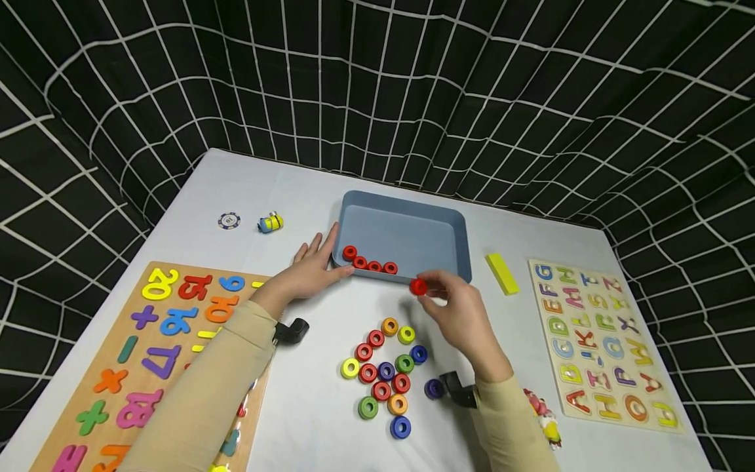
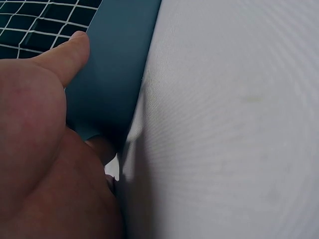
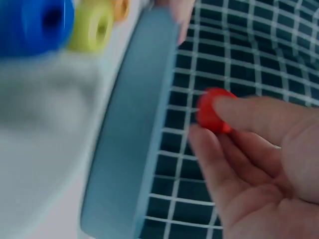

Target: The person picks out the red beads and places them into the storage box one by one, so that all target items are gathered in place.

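My right hand (image 1: 463, 314) pinches a red ring (image 1: 418, 286) between thumb and fingers, over the front edge of a blue-grey tray (image 1: 407, 229). In the right wrist view that red ring (image 3: 209, 112) appears past the tray's wall (image 3: 132, 124). Fingers fairly straight, my left hand (image 1: 309, 274) rests against the tray's front left corner, its thumb along the front rim. Inside the tray, several red rings (image 1: 374, 265) form a row by the front left. Loose rings in red, yellow, green, orange, blue and purple lie in a cluster in front, including a green ring (image 1: 368, 408).
At left lies a wooden number board (image 1: 135, 321); at right, an alphabet board (image 1: 590, 328). A yellow block (image 1: 502, 273) sits right of the tray. A poker chip (image 1: 229, 220) and small yellow-and-blue figure (image 1: 271, 222) are left of it. Another figurine (image 1: 545, 419) lies near my right sleeve.
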Motion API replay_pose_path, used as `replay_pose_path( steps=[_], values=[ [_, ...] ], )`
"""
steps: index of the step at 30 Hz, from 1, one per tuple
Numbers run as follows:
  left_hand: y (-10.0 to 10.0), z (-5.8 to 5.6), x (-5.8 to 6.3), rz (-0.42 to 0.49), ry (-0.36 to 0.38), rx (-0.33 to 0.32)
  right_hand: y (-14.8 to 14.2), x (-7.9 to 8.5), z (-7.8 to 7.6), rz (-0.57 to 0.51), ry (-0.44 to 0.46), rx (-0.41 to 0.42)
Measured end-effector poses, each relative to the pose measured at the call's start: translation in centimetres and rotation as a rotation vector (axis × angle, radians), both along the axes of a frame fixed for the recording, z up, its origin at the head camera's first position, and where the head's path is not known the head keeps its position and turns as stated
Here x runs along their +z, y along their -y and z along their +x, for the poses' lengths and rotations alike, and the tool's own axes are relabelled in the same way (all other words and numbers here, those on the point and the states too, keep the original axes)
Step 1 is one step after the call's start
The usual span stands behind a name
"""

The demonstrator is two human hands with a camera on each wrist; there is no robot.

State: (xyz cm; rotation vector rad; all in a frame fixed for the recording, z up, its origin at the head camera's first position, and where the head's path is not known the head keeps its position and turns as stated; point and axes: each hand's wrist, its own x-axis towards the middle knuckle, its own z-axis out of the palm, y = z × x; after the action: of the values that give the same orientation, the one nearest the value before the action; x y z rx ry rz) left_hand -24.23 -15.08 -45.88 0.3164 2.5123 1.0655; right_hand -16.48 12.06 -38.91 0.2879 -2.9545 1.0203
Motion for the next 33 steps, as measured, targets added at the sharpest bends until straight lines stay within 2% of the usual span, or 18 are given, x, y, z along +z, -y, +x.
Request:
replay_pose_path(
  steps=[3, 5, 8, 11, 17, 23, 28, 33],
  values=[
    [-0.1, 0.0, -0.1, 0.006, 0.003, 0.003, -0.5, -0.5, -2.6, -0.016, -0.029, -0.025],
    [-0.2, 0.0, -0.2, 0.008, 0.002, -0.001, -0.5, -0.9, -3.9, 0.003, 0.007, -0.034],
    [-0.6, 0.0, -0.3, 0.003, -0.003, -0.011, -0.4, -1.3, -5.0, 0.042, 0.083, -0.04],
    [-0.8, 0.1, -0.3, -0.005, -0.009, -0.016, -0.1, -1.5, -5.4, 0.071, 0.125, -0.041],
    [-1.1, 0.2, -0.1, 0.0, -0.001, -0.006, -0.1, -1.5, -5.7, 0.112, 0.184, -0.016],
    [-0.9, 0.2, -0.2, 0.017, 0.008, 0.008, -0.3, -1.7, -5.7, 0.099, 0.221, 0.009],
    [-0.5, 0.2, -0.2, 0.014, 0.001, 0.011, -0.5, -1.4, -5.3, 0.074, 0.167, 0.018],
    [0.1, 0.1, 0.1, 0.005, -0.006, 0.013, 0.2, -0.2, -3.3, 0.028, 0.087, 0.056]
  ],
)
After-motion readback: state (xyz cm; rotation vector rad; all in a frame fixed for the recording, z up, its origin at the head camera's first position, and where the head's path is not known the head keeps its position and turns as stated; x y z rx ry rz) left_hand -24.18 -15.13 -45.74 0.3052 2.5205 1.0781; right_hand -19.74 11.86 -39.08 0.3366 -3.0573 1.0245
